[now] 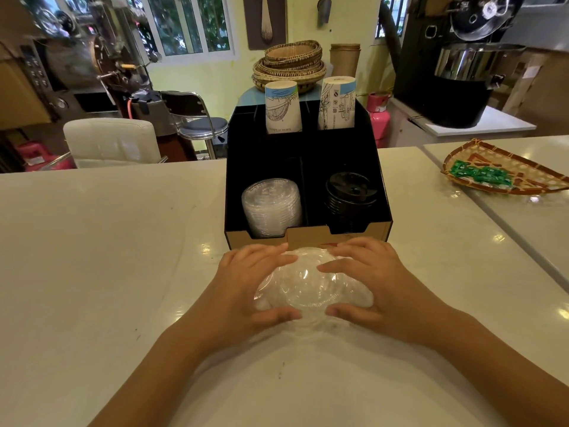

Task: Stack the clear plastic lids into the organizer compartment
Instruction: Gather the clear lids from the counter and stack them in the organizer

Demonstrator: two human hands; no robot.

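Both hands cupped a small pile of clear lids [311, 288] lying flat on the white table [92, 272], just in front of the black organizer [308, 149]: the left hand [243, 291] and right hand [378, 291] pressed in from opposite sides, fingers curled around the rims. The lids lay dome-side up; the pile was low and roughly round, with no clear long axis. Inside the organizer, the front left compartment held a tilted stack of clear lids [271, 206], the front right black lids [351, 195], and two paper cups [283, 106] stood upside down at the back. The organizer's cardboard front lip [308, 235] stood between the hands and the compartments. A woven tray [505, 171] sat well to the organizer's right.
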